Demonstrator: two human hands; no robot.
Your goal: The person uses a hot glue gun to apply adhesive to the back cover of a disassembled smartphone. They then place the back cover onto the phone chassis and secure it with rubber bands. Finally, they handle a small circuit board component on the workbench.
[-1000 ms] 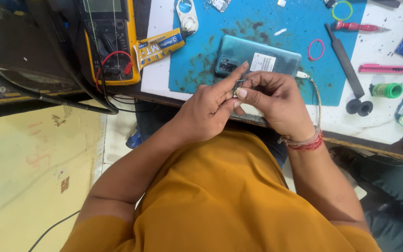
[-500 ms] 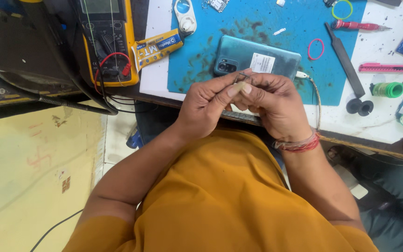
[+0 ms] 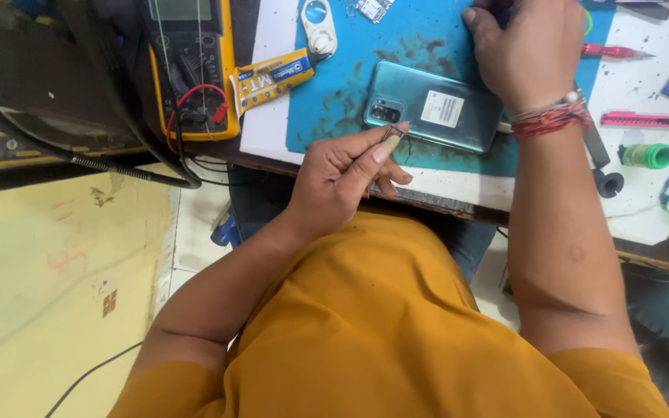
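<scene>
- Left hand [image 3: 342, 174], centre of the frame, fingers pinched together on a small metal tray [image 3: 391, 133], held just off the near edge of the teal phone [image 3: 435, 108]
- Right hand [image 3: 524, 46] reaches to the upper right, over the blue mat [image 3: 334, 93]; whether it grips anything, I cannot tell
- Phone lies back up on the mat, centre top
- Risk: the tray is tiny and pinched by its edge; one slip and it drops off the desk edge to the floor
- Risk: the phone sits near the mat's front edge; a nudge from the forearm could shove it
- Containers: a yellow glue tube [image 3: 272, 76] upper left, a green bottle [image 3: 646, 155] lying right; contents not visible
</scene>
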